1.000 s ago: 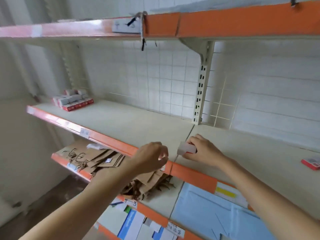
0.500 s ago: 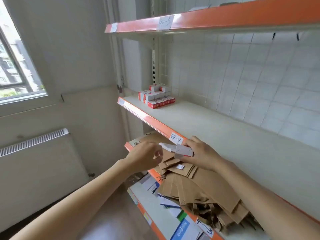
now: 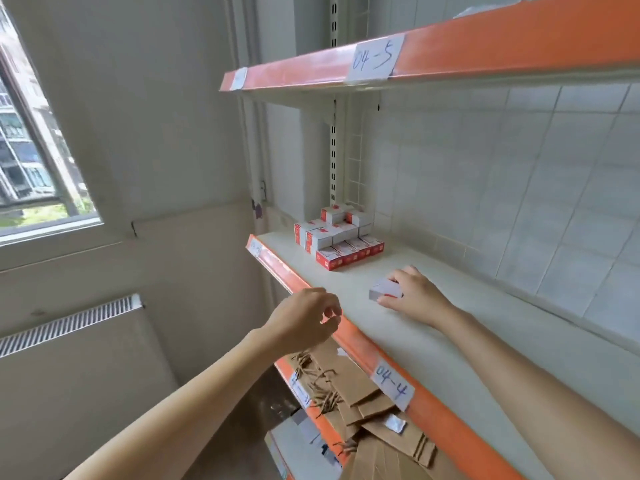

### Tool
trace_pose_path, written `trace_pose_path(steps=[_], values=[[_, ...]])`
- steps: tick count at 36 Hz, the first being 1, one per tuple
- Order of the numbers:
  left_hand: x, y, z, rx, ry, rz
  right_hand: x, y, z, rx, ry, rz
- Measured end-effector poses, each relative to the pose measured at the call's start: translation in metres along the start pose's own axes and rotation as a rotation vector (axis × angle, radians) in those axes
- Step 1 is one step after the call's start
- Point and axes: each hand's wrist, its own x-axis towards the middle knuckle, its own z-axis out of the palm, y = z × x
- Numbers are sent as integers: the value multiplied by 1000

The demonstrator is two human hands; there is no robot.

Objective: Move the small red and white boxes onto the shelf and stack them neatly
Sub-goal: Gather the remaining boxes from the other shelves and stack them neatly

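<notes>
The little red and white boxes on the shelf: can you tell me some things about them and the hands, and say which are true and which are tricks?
1. The right hand holds a small box over the shelf. True.
2. The left hand holds a box too. False: it holds nothing visible.
3. A stack of boxes sits at the shelf's far end. True.
4. The held box touches the stack. False: bare shelf lies between them.
5. Brown paper bags lie on the shelf below. True.

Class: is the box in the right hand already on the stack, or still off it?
Off: right hand grips box short of stack.
</notes>
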Motion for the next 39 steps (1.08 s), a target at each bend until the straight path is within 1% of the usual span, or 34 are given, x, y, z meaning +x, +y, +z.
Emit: trace_pose_path(steps=[2,4,6,9,12,14,15,16,18,20,23,28,30,33,37,39], values=[[14,-7,1,-16,17,-2,18,5,3,12,21,22],[26,-11,5,-41,16,2,27,12,9,10,1,50],[37,-14,11,-54,6,15,30,19,17,9,-22,72],[57,-21,25,-101,6,37,31,30,24,57,-1,73],[82,-27,39,-170,-11,108,32,38,16,107,-88,47],[101,-31,49,-211,-59,168,32,48,9,181,-127,62],[110,-32,53,-222,-93,195,31,55,6,237,-114,91],[119,-33,57,-232,-132,221,29,64,5,278,-68,122],[133,-34,66,-264,-190,259,23,80,6,316,69,199],[142,-36,72,-327,-210,249,15,86,13,338,204,257],[155,-42,75,-422,-240,217,10,83,27,302,386,223],[173,-45,81,-457,-253,68,10,82,28,323,428,211],[175,-44,86,-456,-204,72,10,82,28,338,431,210],[175,-48,89,-540,-134,55,11,82,30,346,445,207],[176,-51,91,-488,-125,93,11,82,28,375,425,203],[176,-51,92,-468,-129,78,11,82,27,375,423,203]])
